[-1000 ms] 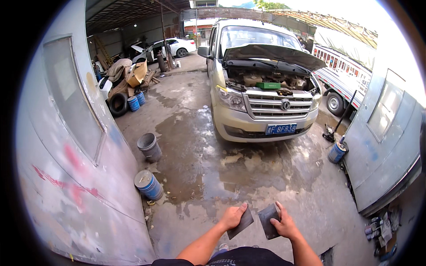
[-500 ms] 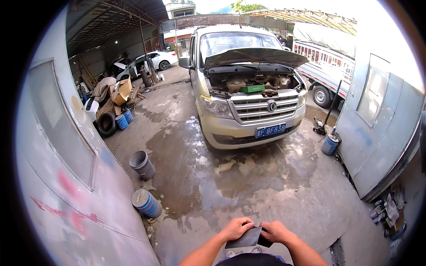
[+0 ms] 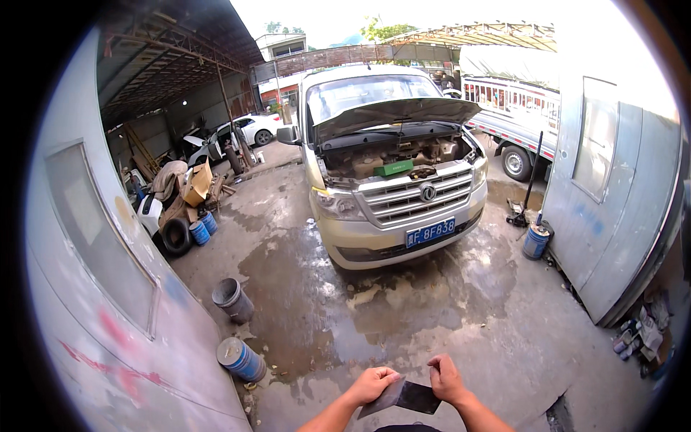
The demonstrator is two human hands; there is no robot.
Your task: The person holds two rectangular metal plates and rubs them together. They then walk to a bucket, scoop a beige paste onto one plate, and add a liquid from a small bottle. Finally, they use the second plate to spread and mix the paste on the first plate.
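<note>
Low in the view, a thin sheet of sandpaper [image 3: 417,397] spans the space between my hands, creased into a grey left part and a near-black right part. My left hand [image 3: 373,384] pinches its upper left edge, thumb on top. My right hand [image 3: 448,379] is closed at the sheet's right end, its thumb and forefinger curled above the edge. The grip of its lower fingers is partly hidden. Ahead stands a beige van [image 3: 394,237] with its hood raised. A green box [image 3: 394,168] rests at the front of the engine bay.
Metal doors flank me, one on the left [image 3: 108,288] and one on the right [image 3: 612,209]. A grey bucket [image 3: 233,301] and a blue paint drum [image 3: 242,358] stand by the left door. Another blue drum [image 3: 535,242] sits near the right door. Wet patches cover the concrete floor [image 3: 302,288].
My right hand has risen slightly and its fingers have shifted off the sheet's top edge. More of the sheet's dark right part shows. The view has tilted, and the van sits a little lower left.
</note>
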